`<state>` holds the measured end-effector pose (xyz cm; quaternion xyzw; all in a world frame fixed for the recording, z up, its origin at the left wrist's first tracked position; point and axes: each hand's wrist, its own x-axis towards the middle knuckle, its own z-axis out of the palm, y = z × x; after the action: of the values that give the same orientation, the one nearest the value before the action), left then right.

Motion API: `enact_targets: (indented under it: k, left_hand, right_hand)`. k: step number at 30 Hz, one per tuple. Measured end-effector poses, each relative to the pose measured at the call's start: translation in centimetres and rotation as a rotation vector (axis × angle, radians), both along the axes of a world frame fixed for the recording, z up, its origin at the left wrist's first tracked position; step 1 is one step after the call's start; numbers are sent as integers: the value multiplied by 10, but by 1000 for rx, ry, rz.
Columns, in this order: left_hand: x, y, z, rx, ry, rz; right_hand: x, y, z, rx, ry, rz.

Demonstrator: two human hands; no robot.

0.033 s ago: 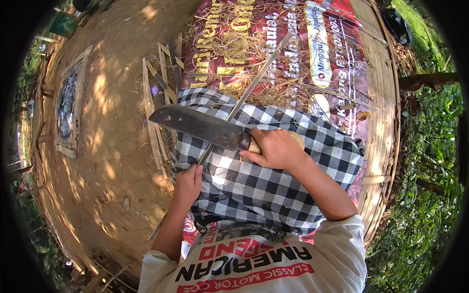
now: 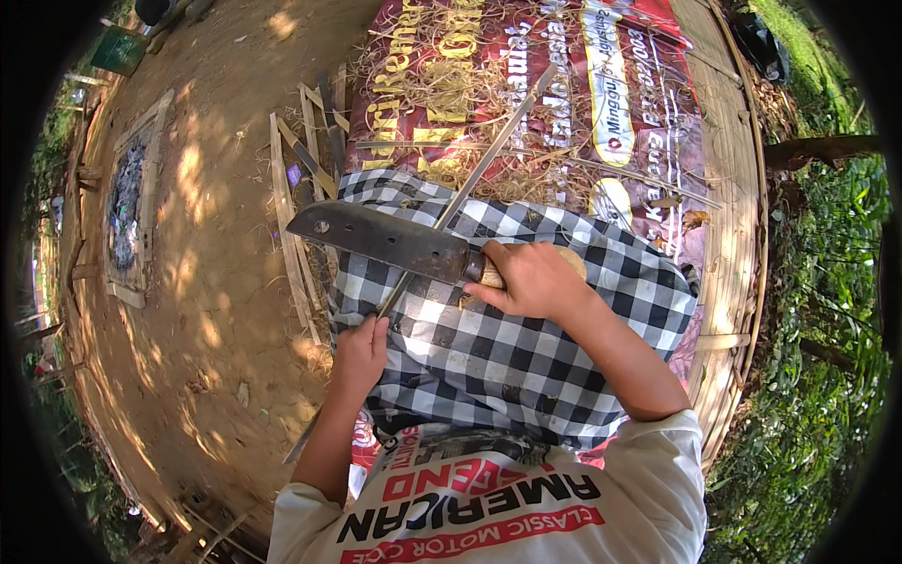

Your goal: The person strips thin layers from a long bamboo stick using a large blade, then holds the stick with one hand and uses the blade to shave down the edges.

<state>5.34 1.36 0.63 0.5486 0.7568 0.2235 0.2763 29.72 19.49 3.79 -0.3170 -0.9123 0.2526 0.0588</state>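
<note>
My right hand is closed round the wooden handle of a broad machete-like knife, its dark blade pointing left with a few holes in it. The blade lies across a long thin strip, which looks like bamboo. Closed on the near part of that strip is my left hand; a further length shows beside my left forearm. From there the strip slants up to the far right. Beneath both hands a black-and-white checked cloth covers my lap. The blade's underside contact with the strip is hidden.
Curly shavings and a few thin strips lie on a red printed banner ahead. It covers a bamboo platform. Wooden slats lean at the left, above a dirt floor with a framed ash pit.
</note>
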Motion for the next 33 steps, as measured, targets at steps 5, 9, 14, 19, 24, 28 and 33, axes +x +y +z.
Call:
enact_targets:
  k: [5,9,14,19,24,28,33]
  left_hand:
    - [1,5,6,-47,-22,-6]
    - [3,6,6,-12,-29,-1]
    - [0,2,5,-15,-47,-11]
    - [-2,1,3,3,-39,-20]
    - [-4,0,5,1,-31,-28]
    - [-4,0,3,32,-55,-22]
    - [-5,0,6,-20,-68,-10]
  right_hand:
    - [19,15,-3,140,-26,19]
    - [25,21,-3,144,-47,29]
    - [28,24,5,176,-54,30]
    - [34,29,10,200,-89,50]
    - [43,27,19,270,-144,40]
    - [52,30,19,255,-171,22]
    - [62,35,23,265,-213,23]
